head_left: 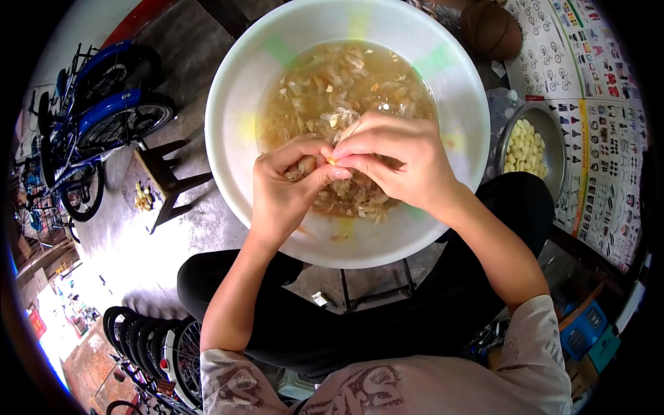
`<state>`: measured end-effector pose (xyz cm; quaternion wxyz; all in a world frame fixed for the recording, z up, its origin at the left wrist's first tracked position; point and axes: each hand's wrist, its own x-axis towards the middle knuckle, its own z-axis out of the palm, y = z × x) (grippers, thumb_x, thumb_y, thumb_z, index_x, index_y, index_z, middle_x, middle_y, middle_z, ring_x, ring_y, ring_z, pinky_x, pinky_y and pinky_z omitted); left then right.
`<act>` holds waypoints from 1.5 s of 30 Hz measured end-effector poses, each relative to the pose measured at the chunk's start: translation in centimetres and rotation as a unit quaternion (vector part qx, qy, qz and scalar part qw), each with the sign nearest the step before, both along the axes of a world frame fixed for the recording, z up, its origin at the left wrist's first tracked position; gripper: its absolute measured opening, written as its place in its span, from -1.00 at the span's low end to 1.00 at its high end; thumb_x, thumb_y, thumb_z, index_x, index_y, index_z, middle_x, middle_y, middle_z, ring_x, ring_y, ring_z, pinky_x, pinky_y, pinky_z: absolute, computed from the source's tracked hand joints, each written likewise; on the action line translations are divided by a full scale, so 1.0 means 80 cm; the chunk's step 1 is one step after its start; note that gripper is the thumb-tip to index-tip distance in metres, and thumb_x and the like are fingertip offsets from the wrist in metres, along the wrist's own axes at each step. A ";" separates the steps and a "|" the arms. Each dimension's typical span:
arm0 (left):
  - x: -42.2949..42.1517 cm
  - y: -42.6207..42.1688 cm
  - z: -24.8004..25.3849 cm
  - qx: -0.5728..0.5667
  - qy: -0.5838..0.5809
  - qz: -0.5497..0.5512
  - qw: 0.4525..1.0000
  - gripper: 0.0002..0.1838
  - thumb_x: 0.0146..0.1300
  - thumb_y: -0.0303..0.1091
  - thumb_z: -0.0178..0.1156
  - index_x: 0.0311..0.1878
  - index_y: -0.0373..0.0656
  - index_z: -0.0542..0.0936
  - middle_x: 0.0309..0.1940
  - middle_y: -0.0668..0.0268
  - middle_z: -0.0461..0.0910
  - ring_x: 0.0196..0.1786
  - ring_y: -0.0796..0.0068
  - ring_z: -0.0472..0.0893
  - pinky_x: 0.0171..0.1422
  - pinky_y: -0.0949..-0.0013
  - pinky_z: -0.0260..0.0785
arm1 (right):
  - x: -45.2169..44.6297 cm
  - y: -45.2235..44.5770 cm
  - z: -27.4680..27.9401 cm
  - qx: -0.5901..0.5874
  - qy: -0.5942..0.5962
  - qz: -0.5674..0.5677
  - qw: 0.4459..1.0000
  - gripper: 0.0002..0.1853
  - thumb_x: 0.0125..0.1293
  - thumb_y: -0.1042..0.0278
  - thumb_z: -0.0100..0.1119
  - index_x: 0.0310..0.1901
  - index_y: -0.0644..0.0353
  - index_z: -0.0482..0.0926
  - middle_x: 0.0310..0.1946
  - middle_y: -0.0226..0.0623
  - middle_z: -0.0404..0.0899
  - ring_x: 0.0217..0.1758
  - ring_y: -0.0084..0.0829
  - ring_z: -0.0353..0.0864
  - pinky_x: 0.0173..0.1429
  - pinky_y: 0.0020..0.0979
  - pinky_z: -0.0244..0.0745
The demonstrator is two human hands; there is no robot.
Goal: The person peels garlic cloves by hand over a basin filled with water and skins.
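Note:
My left hand (pixel 285 185) and my right hand (pixel 401 155) meet over a wide white basin (pixel 232 131). Between their fingertips is a small yellowish garlic clove (pixel 332 160), pinched from both sides and mostly covered by the fingers. Below the hands, cloudy brownish water (pixel 387 79) fills the bottom of the basin, with many loose garlic skins (pixel 304 97) floating in it. To the right of the basin, a metal bowl (pixel 555 155) holds a heap of peeled garlic cloves (pixel 526 146).
A small wooden stool (pixel 162 176) with some pieces on top stands left of the basin. Bicycles (pixel 114 117) stand at far left, tyres (pixel 138 339) at lower left. A printed sheet (pixel 609 145) covers the surface on the right, near a brown round object (pixel 491 31).

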<state>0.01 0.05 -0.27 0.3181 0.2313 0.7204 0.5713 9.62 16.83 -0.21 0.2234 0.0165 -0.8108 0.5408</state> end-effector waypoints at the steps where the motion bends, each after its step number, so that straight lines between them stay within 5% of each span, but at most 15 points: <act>1: -0.001 0.000 0.000 -0.003 0.018 -0.019 1.000 -0.81 0.07 -0.48 0.51 -0.26 -0.27 0.69 -0.51 0.53 0.50 -0.48 0.78 0.22 -0.40 0.59 0.13 | 0.000 0.001 -0.001 0.027 0.014 0.011 0.999 -0.88 0.14 0.59 0.36 -0.27 0.24 0.68 -0.37 -0.30 0.63 -0.39 -0.39 0.66 -0.35 -0.42 0.54; 3: -0.002 0.000 0.002 -0.007 0.036 -0.038 0.999 -0.80 0.06 -0.47 0.51 -0.27 -0.28 0.70 -0.49 0.50 0.52 -0.48 0.77 0.22 -0.40 0.57 0.15 | 0.001 0.007 0.001 0.053 0.027 0.022 0.998 -0.93 0.18 0.49 0.33 -0.30 0.20 0.65 -0.41 -0.36 0.58 -0.42 -0.38 0.64 -0.40 -0.39 0.51; 5: -0.002 0.001 0.008 -0.063 0.020 -0.094 0.993 -0.81 0.12 -0.53 0.46 -0.21 -0.32 0.69 -0.48 0.52 0.51 -0.40 0.80 0.38 -0.28 0.59 0.30 | 0.006 0.018 0.007 0.198 -0.016 0.071 0.978 -0.93 0.19 0.44 0.25 -0.32 0.19 0.57 -0.41 -0.37 0.51 -0.39 -0.33 0.62 -0.38 -0.32 0.51; 14: 0.004 0.006 -0.010 -0.006 -0.131 -0.046 0.990 -0.80 0.17 -0.45 0.45 -0.18 -0.32 0.69 -0.37 0.43 0.67 -0.33 0.77 0.50 -0.24 0.57 0.38 | 0.007 0.022 0.007 0.252 -0.104 0.113 0.955 -0.87 0.23 0.42 0.15 -0.25 0.22 0.43 -0.24 -0.29 0.50 -0.11 -0.29 0.61 -0.29 -0.24 0.55; 21: -0.001 0.005 -0.012 -0.007 -0.131 -0.073 0.989 -0.79 0.23 -0.43 0.41 -0.12 -0.32 0.68 -0.35 0.42 0.67 -0.30 0.78 0.51 -0.25 0.60 0.37 | 0.007 0.024 0.009 0.257 -0.123 0.124 0.951 -0.87 0.27 0.42 0.13 -0.23 0.24 0.41 -0.20 -0.23 0.52 -0.08 -0.24 0.61 -0.28 -0.24 0.56; 30: -0.011 0.006 0.016 -0.065 -0.203 -0.082 0.974 -0.79 0.37 -0.36 0.29 -0.08 -0.33 0.67 -0.22 0.35 0.67 -0.20 0.68 0.56 -0.03 0.48 0.44 | 0.002 0.028 0.004 0.185 -0.135 0.119 0.966 -0.90 0.34 0.43 0.09 -0.22 0.22 0.40 -0.26 -0.21 0.51 -0.12 -0.15 0.60 -0.24 -0.20 0.52; 33: -0.013 0.002 0.009 -0.023 -0.249 -0.067 0.966 -0.79 0.40 -0.34 0.25 -0.03 -0.27 0.65 -0.27 0.39 0.63 -0.33 0.72 0.50 -0.22 0.57 0.37 | 0.003 0.022 0.002 0.179 -0.088 0.090 0.976 -0.89 0.34 0.42 0.11 -0.23 0.22 0.39 -0.28 -0.21 0.51 -0.16 -0.15 0.59 -0.23 -0.21 0.51; 35: -0.016 -0.003 0.002 0.050 -0.399 -0.027 0.915 -0.81 0.43 -0.31 0.21 -0.01 -0.19 0.62 -0.35 0.45 0.55 -0.48 0.77 0.34 -0.42 0.65 0.16 | 0.003 0.022 0.005 0.169 -0.094 0.085 0.977 -0.87 0.31 0.45 0.16 -0.24 0.21 0.39 -0.28 -0.24 0.52 -0.17 -0.17 0.58 -0.24 -0.20 0.51; 38: -0.007 0.000 0.000 0.068 -0.440 0.024 0.895 -0.81 0.44 -0.27 0.19 -0.01 -0.14 0.61 -0.41 0.48 0.48 -0.56 0.79 0.19 -0.50 0.65 -0.04 | 0.005 0.026 0.008 0.138 -0.097 0.108 0.980 -0.89 0.28 0.49 0.18 -0.28 0.20 0.42 -0.27 -0.25 0.54 -0.23 -0.17 0.59 -0.22 -0.22 0.53; 41: -0.006 -0.003 -0.001 0.074 -0.408 0.020 0.910 -0.79 0.43 -0.27 0.22 -0.01 -0.16 0.61 -0.38 0.47 0.52 -0.53 0.81 0.24 -0.49 0.65 -0.01 | 0.008 0.028 0.004 0.064 -0.089 0.109 0.988 -0.81 0.11 0.68 0.24 -0.27 0.20 0.51 -0.32 -0.34 0.51 -0.35 -0.40 0.56 -0.32 -0.40 0.46; 45: -0.002 -0.002 0.006 0.017 -0.302 0.018 0.953 -0.81 0.39 -0.32 0.26 -0.04 -0.20 0.62 -0.34 0.44 0.58 -0.45 0.79 0.39 -0.40 0.64 0.18 | 0.006 0.021 0.018 -0.086 -0.084 0.016 0.993 -0.73 0.14 0.63 0.30 -0.12 0.13 0.66 -0.32 -0.36 0.62 -0.30 -0.43 0.64 -0.20 -0.43 0.55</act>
